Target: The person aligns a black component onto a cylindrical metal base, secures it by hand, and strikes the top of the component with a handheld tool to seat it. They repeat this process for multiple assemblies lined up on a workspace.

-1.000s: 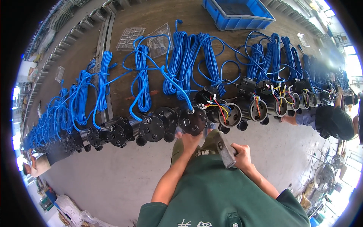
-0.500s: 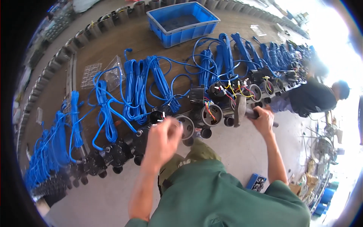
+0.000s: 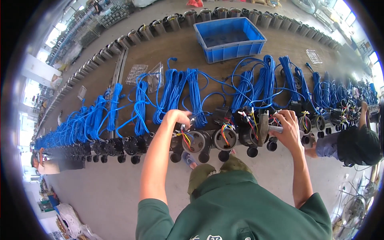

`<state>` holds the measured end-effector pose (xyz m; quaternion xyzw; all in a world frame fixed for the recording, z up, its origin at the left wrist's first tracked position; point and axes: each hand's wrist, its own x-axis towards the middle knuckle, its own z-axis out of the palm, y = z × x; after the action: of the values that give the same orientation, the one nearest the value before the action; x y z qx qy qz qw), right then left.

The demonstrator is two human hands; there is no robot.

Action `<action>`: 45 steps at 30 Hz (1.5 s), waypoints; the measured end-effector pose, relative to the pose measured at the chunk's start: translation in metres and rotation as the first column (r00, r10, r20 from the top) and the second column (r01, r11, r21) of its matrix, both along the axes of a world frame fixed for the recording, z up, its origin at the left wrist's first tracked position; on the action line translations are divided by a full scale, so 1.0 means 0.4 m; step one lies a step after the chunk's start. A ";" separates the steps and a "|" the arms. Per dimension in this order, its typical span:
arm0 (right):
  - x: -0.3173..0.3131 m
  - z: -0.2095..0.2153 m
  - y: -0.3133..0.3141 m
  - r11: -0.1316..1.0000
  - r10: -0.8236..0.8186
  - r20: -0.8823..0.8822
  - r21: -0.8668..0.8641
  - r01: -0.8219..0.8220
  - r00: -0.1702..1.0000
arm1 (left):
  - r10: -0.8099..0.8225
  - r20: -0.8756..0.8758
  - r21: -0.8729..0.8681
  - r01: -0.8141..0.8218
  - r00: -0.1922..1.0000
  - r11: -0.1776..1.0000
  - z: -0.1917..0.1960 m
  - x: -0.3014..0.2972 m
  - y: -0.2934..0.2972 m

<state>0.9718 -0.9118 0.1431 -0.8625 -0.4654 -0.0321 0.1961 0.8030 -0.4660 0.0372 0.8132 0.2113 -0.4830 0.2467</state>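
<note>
Blue cords, smooth and tied in long loops, lie across the brown table and fill the space behind the work. From far off, I see a blue plastic bin past them, clear thin trays to its left, and shiny metal cans along the far edge. Someone in a dark top works at the right. At the near edge, right before the person, sits an open round tube with a hard grey rim and thin bendy wires. The left hand is just above it, fingers bent; I can't tell if they pinch a wire. The right hand curls around the handle of a hammer, whose blocky grey head hides part of another tube.
</note>
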 end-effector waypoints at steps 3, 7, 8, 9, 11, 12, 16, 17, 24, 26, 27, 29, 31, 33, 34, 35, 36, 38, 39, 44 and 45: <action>-0.063 0.070 0.061 0.997 0.005 -0.060 0.076 -0.001 0.998 | -0.229 -0.075 0.148 0.238 0.971 0.960 0.018 0.013 -0.072; -0.154 0.097 0.247 0.996 0.071 -0.069 0.056 -0.067 0.995 | -0.397 0.273 0.343 0.297 0.876 0.891 0.050 -0.017 -0.094; -0.154 0.071 0.335 0.981 0.187 -0.106 0.067 -0.181 0.977 | -0.408 0.327 0.353 0.290 0.852 0.889 0.062 -0.028 -0.084; -0.159 0.004 0.434 0.974 0.227 -0.008 0.011 -0.227 0.974 | -0.423 0.380 0.360 0.290 0.822 0.887 0.069 -0.035 -0.074; -0.168 -0.174 0.650 0.910 0.266 0.024 -0.337 -0.242 0.964 | -0.440 0.399 0.432 0.258 0.805 0.864 0.089 -0.066 -0.059; -0.187 -0.235 0.735 0.829 0.295 -0.081 -0.473 -0.297 0.952 | -0.392 0.417 0.446 0.192 0.820 0.874 0.104 -0.101 -0.055; -0.014 -0.344 0.790 0.856 0.117 -0.341 -0.441 -0.269 0.933 | -0.375 0.682 0.517 -0.052 0.627 0.855 0.190 -0.057 -0.077; -0.037 -0.294 0.783 0.909 0.062 -0.289 -0.380 -0.174 0.955 | -0.299 0.727 0.487 -0.157 0.618 0.859 0.179 -0.101 -0.060; 0.187 -0.181 0.506 0.708 -0.703 -0.280 -0.200 0.677 0.653 | 0.613 0.789 -0.504 -0.598 -0.026 0.623 0.133 -0.164 -0.136; 0.139 -0.176 0.476 0.663 -0.748 -0.105 -0.098 0.742 0.655 | 0.921 0.301 -0.918 -0.337 -0.247 0.209 0.138 -0.171 -0.181; 0.104 -0.180 0.478 0.716 -0.696 -0.001 0.077 0.694 0.718 | 0.967 0.068 -0.973 -0.231 -0.244 0.010 0.149 -0.176 -0.208; -0.026 -0.089 0.517 0.871 -0.276 -0.361 0.297 0.391 0.891 | 0.961 -0.142 -0.963 -0.190 -0.239 -0.190 0.136 -0.200 -0.221; -0.084 -0.061 0.562 0.974 0.124 -0.833 0.206 0.094 0.539 | 0.976 -0.176 -0.931 -0.300 -0.131 -0.208 0.058 -0.190 -0.186; -0.146 -0.090 0.618 0.923 0.385 -0.923 0.384 0.021 -0.016 | 0.970 -0.244 -0.934 -0.268 -0.006 -0.236 0.065 -0.164 -0.202; -0.165 -0.084 0.633 0.900 0.435 -0.884 0.433 0.048 -0.174 | 0.959 -0.278 -0.949 -0.169 0.050 -0.266 0.101 -0.160 -0.224; -0.171 -0.075 0.648 0.874 0.477 -0.816 0.480 0.079 -0.325 | 0.964 -0.255 -0.953 -0.188 0.080 -0.237 0.130 -0.164 -0.226; -0.157 -0.116 0.655 0.911 0.413 -0.877 0.395 0.120 -0.245 | 0.974 -0.155 -0.966 -0.232 0.164 -0.114 0.168 -0.170 -0.221; -0.167 -0.093 0.654 0.902 0.430 -0.873 0.423 0.080 -0.228 | 0.973 0.074 -0.927 -0.346 0.219 0.149 0.178 -0.209 -0.209; -0.167 -0.085 0.648 0.915 0.402 -0.886 0.398 0.069 -0.230 | 0.952 0.022 -0.931 -0.340 0.306 0.130 0.170 -0.240 -0.190; -0.150 -0.139 0.649 0.956 0.290 -0.897 0.255 0.145 -0.334 | 0.926 0.133 -0.978 -0.107 0.355 0.181 0.184 -0.334 -0.250; -0.151 -0.147 0.647 0.973 0.220 -0.922 0.182 0.145 -0.320 | 0.922 0.223 -0.950 -0.140 0.316 0.278 0.168 -0.336 -0.268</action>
<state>0.9115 -0.6528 0.0844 -0.4825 -0.1317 0.6357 0.5880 0.6685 -0.5732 0.1045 0.5603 0.1377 0.0278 0.8163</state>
